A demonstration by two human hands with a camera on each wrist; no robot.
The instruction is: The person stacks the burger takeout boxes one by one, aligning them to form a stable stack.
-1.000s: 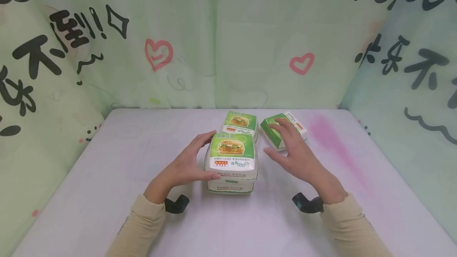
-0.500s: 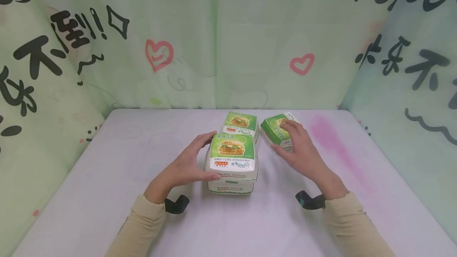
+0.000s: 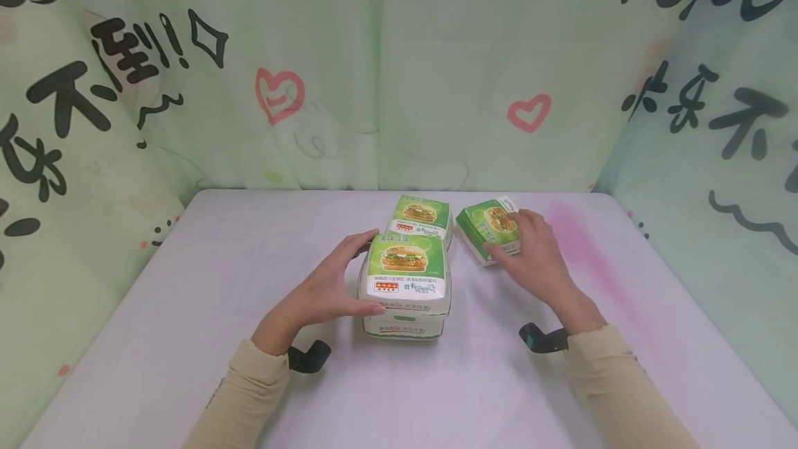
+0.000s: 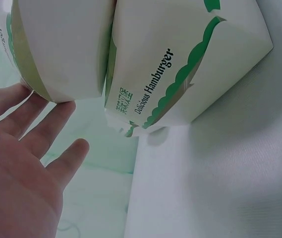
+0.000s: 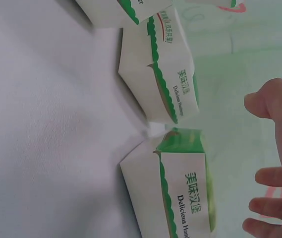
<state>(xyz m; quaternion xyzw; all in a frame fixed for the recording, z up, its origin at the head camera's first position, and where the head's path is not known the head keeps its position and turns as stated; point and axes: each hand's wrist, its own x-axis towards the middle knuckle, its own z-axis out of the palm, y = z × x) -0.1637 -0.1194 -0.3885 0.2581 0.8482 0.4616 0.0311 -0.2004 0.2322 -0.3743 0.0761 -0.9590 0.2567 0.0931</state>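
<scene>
My left hand holds the upper of two stacked green-and-white hamburger boxes, thumb at the near side and fingers at the far left corner. The upper hamburger box sits squarely over the lower hamburger box. In the left wrist view, fingertips meet the upper box along its edge, above the lower box. Over the right-hand hamburger box, which lies turned at an angle, hovers my right hand, thumb and fingers spread. The right wrist view shows these fingers apart from that box.
A further hamburger box stands directly behind the stack, close to the angled one. All rest on a white table whose back edge meets a pale green printed curtain. A pink smear marks the cloth at right.
My right hand has shifted right across the angled box, uncovering more of its lid, and its thumb has come to the near edge. The left hand and the stack stay put.
</scene>
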